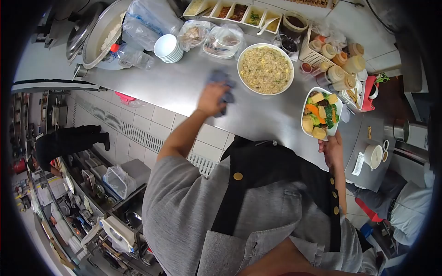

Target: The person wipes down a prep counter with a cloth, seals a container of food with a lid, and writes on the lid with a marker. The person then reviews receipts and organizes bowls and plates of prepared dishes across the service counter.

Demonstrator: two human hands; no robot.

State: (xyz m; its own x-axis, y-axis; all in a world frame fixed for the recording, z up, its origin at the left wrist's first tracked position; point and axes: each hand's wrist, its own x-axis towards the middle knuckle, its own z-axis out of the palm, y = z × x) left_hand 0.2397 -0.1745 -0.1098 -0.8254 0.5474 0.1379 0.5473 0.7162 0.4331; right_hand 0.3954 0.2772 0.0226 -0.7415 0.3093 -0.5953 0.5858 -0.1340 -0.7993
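My left hand (212, 100) presses a dark blue-grey cloth (227, 97) on the steel counter (184, 92); hand and cloth are smeared by motion. My right hand (331, 149) grips the near edge of a white dish (339, 109), with its fingers under the rim. In that dish lie tofu cubes (317, 98), carrot slices and green vegetables. Between my hands, farther back, stands a large white bowl (240, 76) of fried rice (266, 69).
At the back are stacked white bowls (168, 48), wrapped packs (224, 41) and several sauce trays (224, 11). Squeeze bottles (354, 64) crowd the right. A large rice pot (87, 48) stands back left. One person (69, 140) bends at the left; another (410, 207) is at the right.
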